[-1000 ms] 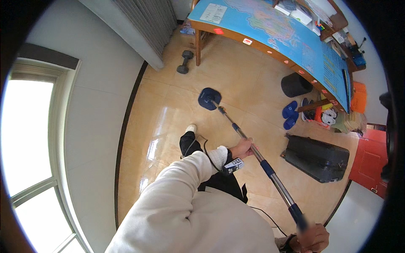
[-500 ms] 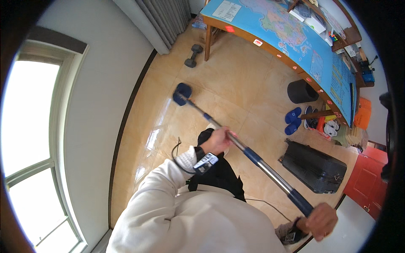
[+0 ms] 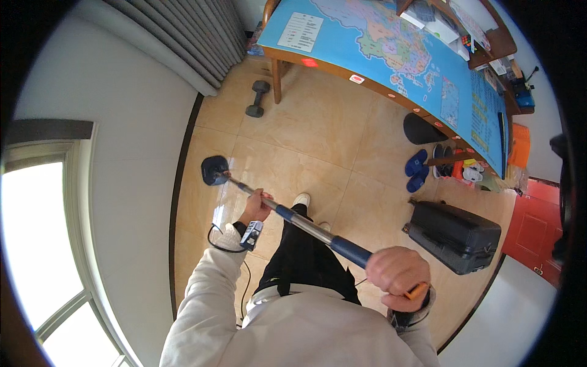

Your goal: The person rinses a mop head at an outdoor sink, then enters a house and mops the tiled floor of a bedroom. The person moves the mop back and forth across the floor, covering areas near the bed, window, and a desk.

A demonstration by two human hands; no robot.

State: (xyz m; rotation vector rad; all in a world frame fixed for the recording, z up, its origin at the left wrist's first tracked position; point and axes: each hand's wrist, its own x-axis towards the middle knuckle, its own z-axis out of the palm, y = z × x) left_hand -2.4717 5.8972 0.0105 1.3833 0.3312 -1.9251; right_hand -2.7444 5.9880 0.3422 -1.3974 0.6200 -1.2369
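Note:
A mop with a long silver and dark blue pole (image 3: 315, 232) runs slantwise across my front. Its flat, dark, rounded-square head (image 3: 214, 170) rests on the tiled floor near the left wall. Low on the pole, my left hand (image 3: 257, 207) is closed around the metal tube. My right hand (image 3: 398, 274) grips the dark blue handle at its upper end, close to my body. An orange tip (image 3: 417, 290) pokes out by that hand. Small devices are strapped to both wrists, and a black cable loops beside the left one.
A grey dumbbell (image 3: 257, 99) lies on the floor beyond the mop head. To the right are a desk (image 3: 342, 76) with a map top, a black bin (image 3: 422, 129), blue slippers (image 3: 417, 171) and a black suitcase (image 3: 452, 235). Dark skirting (image 3: 183, 165) edges the left wall.
The mop head has slid left and a little nearer, toward the wall. Both hands have shifted left with the pole, the right one also farther forward. The view has shifted too.

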